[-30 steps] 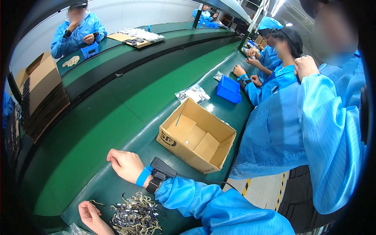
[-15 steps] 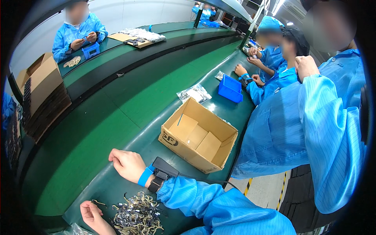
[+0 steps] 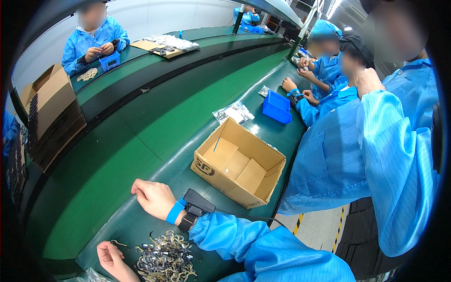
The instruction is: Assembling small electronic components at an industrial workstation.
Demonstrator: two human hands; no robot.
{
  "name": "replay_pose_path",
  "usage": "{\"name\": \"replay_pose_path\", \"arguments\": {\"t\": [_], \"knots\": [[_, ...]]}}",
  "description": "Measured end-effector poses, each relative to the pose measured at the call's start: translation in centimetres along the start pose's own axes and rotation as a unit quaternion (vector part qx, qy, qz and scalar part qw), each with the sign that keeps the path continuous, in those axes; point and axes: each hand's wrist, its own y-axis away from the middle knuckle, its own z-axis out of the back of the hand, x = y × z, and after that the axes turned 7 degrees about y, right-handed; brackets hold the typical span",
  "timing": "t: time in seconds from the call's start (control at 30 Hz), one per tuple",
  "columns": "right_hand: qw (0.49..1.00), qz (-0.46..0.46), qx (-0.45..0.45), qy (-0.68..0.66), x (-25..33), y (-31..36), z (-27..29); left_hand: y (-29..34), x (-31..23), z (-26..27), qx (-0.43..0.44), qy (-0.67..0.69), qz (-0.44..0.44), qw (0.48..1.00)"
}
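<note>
My left hand (image 3: 112, 261) rests at the near edge of the green bench, its fingers loosely bent and apart, holding nothing. Right beside it lies a heap of small wire connector pieces (image 3: 167, 258), dark and pale yellow. One loose wire piece (image 3: 120, 243) lies between that hand and the heap. Farther up the bench, my right hand (image 3: 155, 198) rests with fingers curled under; nothing shows in it, though its fingertips are hidden. A blue strap (image 3: 176, 211) and a black device (image 3: 199, 201) sit on that wrist. Neither hand touches the heap.
An open cardboard box (image 3: 230, 181) stands beyond my right hand, with a clear bag of parts (image 3: 233, 113) and a blue bin (image 3: 277, 107) farther on. Co-workers in blue gowns (image 3: 324, 169) sit along the right. Across the green belt (image 3: 127, 155), another person works by folded cardboard (image 3: 51, 113).
My hands have stayed where they were. At the right, a co-worker's raised fist has shifted slightly. The hands of the person across the belt have moved a little.
</note>
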Motion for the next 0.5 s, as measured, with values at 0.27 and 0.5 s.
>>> {"name": "replay_pose_path", "arguments": {"t": [0.27,0.5], "knots": [[1.000,0.013,-0.017,0.006,-0.13,0.06,-0.13,-0.03,0.20,0.17,0.002,-0.007,-0.007,1.000],[1.000,0.010,-0.008,0.010,-0.21,0.01,-0.15,0.03,-0.14,-0.06,0.005,-0.013,-0.004,1.000]]}}
